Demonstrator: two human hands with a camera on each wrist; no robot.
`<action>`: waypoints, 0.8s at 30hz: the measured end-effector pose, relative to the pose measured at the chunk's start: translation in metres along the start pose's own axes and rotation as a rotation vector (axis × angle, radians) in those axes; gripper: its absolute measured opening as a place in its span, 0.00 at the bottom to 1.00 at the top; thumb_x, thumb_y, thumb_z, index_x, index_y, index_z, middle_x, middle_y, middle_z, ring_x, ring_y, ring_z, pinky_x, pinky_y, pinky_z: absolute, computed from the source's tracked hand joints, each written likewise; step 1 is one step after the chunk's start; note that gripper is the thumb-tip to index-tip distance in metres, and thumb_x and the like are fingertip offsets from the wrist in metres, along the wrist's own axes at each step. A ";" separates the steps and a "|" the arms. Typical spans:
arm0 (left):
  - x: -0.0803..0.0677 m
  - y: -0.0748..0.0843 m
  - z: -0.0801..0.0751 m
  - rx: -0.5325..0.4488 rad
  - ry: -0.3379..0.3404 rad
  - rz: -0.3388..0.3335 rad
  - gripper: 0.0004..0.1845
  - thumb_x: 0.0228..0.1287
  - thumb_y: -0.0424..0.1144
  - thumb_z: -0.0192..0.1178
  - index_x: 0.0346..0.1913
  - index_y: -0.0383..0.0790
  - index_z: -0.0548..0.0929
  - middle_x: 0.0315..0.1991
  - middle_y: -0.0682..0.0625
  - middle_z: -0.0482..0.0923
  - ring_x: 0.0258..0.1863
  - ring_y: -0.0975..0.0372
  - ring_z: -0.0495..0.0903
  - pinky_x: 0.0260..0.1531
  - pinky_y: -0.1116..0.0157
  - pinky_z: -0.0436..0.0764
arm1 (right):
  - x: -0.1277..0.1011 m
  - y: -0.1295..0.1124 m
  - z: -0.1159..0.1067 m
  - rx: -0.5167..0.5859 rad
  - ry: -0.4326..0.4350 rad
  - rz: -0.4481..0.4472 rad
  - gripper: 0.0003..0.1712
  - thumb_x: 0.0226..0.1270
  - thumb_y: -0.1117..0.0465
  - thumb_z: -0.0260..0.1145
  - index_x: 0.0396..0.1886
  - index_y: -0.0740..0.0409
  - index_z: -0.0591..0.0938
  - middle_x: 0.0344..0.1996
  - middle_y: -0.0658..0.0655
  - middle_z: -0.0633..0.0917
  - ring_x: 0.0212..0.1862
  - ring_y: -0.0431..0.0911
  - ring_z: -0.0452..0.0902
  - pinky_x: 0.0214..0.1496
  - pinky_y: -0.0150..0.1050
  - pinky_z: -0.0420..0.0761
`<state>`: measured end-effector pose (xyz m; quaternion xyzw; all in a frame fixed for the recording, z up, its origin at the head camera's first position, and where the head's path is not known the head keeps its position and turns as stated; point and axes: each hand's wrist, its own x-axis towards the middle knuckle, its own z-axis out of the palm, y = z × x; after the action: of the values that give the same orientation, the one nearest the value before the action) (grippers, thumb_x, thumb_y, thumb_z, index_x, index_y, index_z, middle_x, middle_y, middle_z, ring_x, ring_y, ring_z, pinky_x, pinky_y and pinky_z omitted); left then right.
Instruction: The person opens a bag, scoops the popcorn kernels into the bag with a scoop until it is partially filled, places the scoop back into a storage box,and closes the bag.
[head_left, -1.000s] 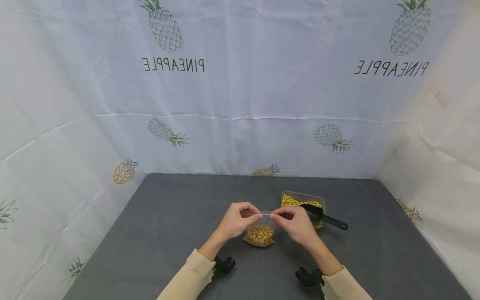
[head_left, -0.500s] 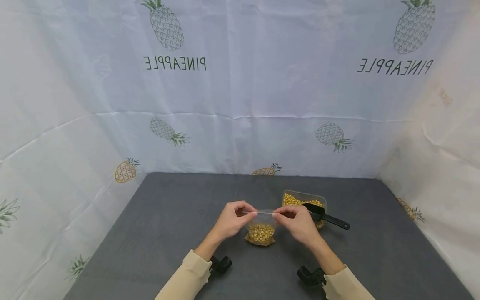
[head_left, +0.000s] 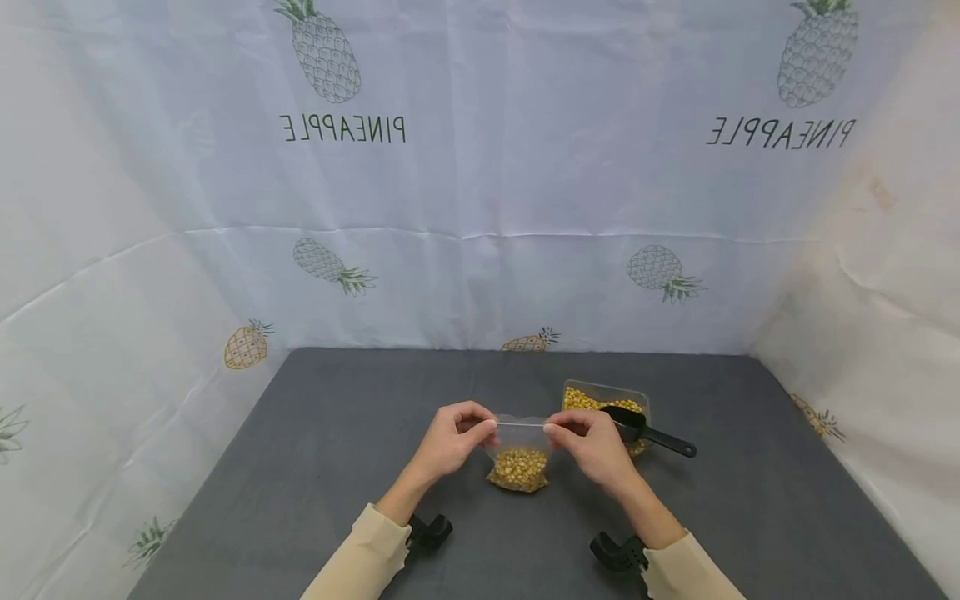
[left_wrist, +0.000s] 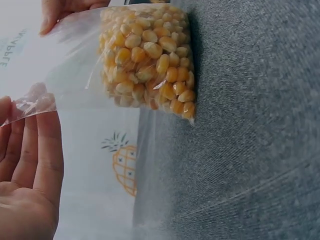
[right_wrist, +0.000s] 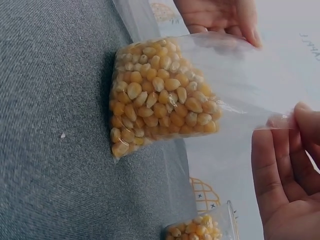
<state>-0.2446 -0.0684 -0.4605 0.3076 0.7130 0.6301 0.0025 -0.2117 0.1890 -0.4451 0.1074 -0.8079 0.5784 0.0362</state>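
A clear zip bag stands on the dark table, its lower half full of yellow corn kernels. My left hand pinches the bag's top left corner between thumb and fingers. At the opposite top corner my right hand does the same. The bag's mouth is stretched in a straight line between both hands. In the right wrist view the right hand has its thumb on the film and its other fingers behind it; the kernels settle at the bottom of the bag.
Behind the right hand stands a clear plastic container of corn kernels. A black scoop lies across it, handle pointing right. Pineapple-print cloth hangs behind and beside the grey table.
My left hand has slid left along the bag's top edge to its corner, so more of the mouth shows. The right hand has stayed nearly in place.
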 end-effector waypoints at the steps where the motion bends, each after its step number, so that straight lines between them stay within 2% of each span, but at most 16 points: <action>1: -0.001 0.000 0.000 -0.008 0.005 -0.002 0.06 0.74 0.28 0.59 0.44 0.26 0.83 0.34 0.33 0.83 0.32 0.40 0.84 0.36 0.46 0.84 | 0.000 0.000 0.000 0.002 0.003 0.001 0.12 0.69 0.61 0.71 0.44 0.68 0.87 0.30 0.57 0.86 0.34 0.53 0.83 0.42 0.52 0.83; 8: -0.003 0.007 0.000 -0.034 0.013 0.012 0.06 0.73 0.29 0.60 0.43 0.26 0.83 0.33 0.35 0.84 0.30 0.47 0.86 0.34 0.48 0.84 | -0.004 -0.009 -0.001 0.096 -0.007 0.016 0.11 0.69 0.63 0.70 0.43 0.69 0.87 0.31 0.61 0.85 0.34 0.54 0.83 0.43 0.49 0.85; 12: -0.004 0.010 0.000 -0.030 0.005 0.022 0.07 0.74 0.31 0.60 0.43 0.26 0.82 0.32 0.35 0.83 0.28 0.52 0.85 0.32 0.51 0.85 | -0.004 -0.012 -0.003 0.162 -0.034 0.046 0.12 0.69 0.65 0.70 0.44 0.73 0.85 0.31 0.64 0.84 0.32 0.50 0.84 0.44 0.52 0.85; 14: -0.003 0.008 0.000 -0.014 -0.002 0.005 0.08 0.74 0.32 0.60 0.43 0.26 0.81 0.32 0.36 0.83 0.29 0.52 0.85 0.34 0.51 0.85 | -0.002 -0.011 -0.002 0.167 -0.042 0.067 0.13 0.70 0.65 0.70 0.45 0.74 0.85 0.30 0.64 0.84 0.32 0.50 0.84 0.44 0.53 0.84; 19: 0.002 0.000 0.001 0.024 -0.007 -0.042 0.09 0.75 0.34 0.59 0.45 0.28 0.81 0.36 0.36 0.83 0.33 0.48 0.85 0.38 0.47 0.83 | 0.004 -0.005 0.000 0.158 -0.016 0.111 0.14 0.70 0.63 0.70 0.46 0.72 0.85 0.31 0.63 0.85 0.34 0.51 0.84 0.46 0.54 0.84; 24: 0.008 -0.003 0.002 0.034 0.034 -0.053 0.07 0.75 0.33 0.60 0.46 0.30 0.82 0.36 0.36 0.83 0.33 0.46 0.84 0.38 0.46 0.83 | 0.009 -0.001 0.003 0.153 0.016 0.134 0.15 0.70 0.62 0.70 0.48 0.71 0.85 0.34 0.64 0.85 0.37 0.52 0.84 0.48 0.54 0.84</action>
<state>-0.2514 -0.0629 -0.4608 0.2779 0.7313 0.6228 0.0017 -0.2200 0.1849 -0.4434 0.0509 -0.7664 0.6404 -0.0045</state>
